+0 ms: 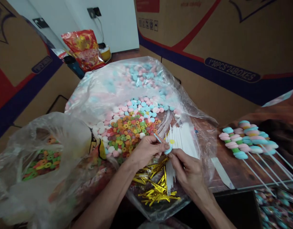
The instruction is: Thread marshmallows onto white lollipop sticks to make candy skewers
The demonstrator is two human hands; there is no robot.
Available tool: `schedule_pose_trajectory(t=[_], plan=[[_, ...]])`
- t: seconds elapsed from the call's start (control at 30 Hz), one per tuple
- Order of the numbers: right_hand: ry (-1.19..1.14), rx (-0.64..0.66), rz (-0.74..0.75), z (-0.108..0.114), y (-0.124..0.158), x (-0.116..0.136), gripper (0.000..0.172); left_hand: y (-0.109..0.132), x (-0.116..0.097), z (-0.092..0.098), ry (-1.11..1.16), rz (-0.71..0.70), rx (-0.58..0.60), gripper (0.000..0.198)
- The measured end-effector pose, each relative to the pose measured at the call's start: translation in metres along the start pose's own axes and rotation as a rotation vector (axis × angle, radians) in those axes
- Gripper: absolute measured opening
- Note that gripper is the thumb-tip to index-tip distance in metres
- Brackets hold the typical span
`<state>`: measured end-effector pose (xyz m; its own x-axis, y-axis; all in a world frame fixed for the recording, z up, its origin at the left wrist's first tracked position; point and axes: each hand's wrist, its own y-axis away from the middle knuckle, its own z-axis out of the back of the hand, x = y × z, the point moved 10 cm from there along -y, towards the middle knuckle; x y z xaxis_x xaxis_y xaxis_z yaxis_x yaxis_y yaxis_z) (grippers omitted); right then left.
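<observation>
My left hand (149,149) is pinched around a thin pale stick (157,138), whose end sticks up past the fingers. My right hand (188,163) closes its fingertips on a light blue marshmallow (168,149), which touches the left fingertips. Whether the stick passes into the marshmallow is hidden by the fingers. Beneath both hands lies a pile of white sticks (183,136). Gold twist ties (158,194) are spread below them. Gummy rings (127,128) in several colours lie just beyond my left hand, with pink, white and blue marshmallows (143,106) behind them.
A large clear plastic bag (94,86) of marshmallows covers the table's back. At left stands another bag (72,130) with gummy rings. Finished marshmallow skewers (250,140) lie at right, near a white strip (222,173). Cardboard boxes (196,38) and a red packet (85,49) stand behind.
</observation>
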<state>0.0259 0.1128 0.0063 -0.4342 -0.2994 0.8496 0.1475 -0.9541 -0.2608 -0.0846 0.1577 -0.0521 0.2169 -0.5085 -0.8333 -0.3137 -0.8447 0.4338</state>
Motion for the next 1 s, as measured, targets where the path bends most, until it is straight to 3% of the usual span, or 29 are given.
schedule_pose_trajectory(t=[0.1, 0.2, 0.3, 0.37, 0.47, 0.57, 0.7, 0.83, 1.0], plan=[[-0.089, -0.104, -0.097, 0.002, -0.005, -0.013, 0.020, -0.005, -0.008, -0.011, -0.033, -0.042, 0.020, 0.048], [-0.143, -0.223, -0.170, 0.014, -0.011, -0.025, 0.025, -0.022, -0.043, -0.007, -0.268, -0.204, -0.038, 0.043], [-0.171, -0.270, -0.216, 0.019, -0.014, -0.034, 0.027, -0.039, -0.102, 0.015, -0.742, -0.513, -0.357, 0.023], [-0.182, -0.269, -0.230, 0.017, -0.014, -0.037, 0.028, -0.053, -0.123, 0.017, -1.115, -0.581, -0.514, 0.018], [-0.199, -0.259, -0.227, 0.013, -0.013, -0.040, 0.029, -0.080, -0.121, 0.017, -1.514, -0.443, -0.581, 0.023], [-0.209, -0.260, -0.229, 0.011, -0.011, -0.044, 0.028, -0.089, -0.117, 0.015, -1.670, -0.362, -0.603, 0.025], [-0.210, -0.252, -0.249, 0.011, -0.011, -0.048, 0.028, -0.094, -0.118, 0.016, -1.658, -0.398, -0.546, 0.024], [-0.205, -0.246, -0.251, 0.011, -0.011, -0.047, 0.028, -0.092, -0.129, 0.025, -1.493, -0.521, -0.535, 0.021], [-0.195, -0.231, -0.241, 0.008, -0.011, -0.046, 0.028, -0.103, -0.119, 0.013, -1.514, -0.546, -0.381, 0.025]])
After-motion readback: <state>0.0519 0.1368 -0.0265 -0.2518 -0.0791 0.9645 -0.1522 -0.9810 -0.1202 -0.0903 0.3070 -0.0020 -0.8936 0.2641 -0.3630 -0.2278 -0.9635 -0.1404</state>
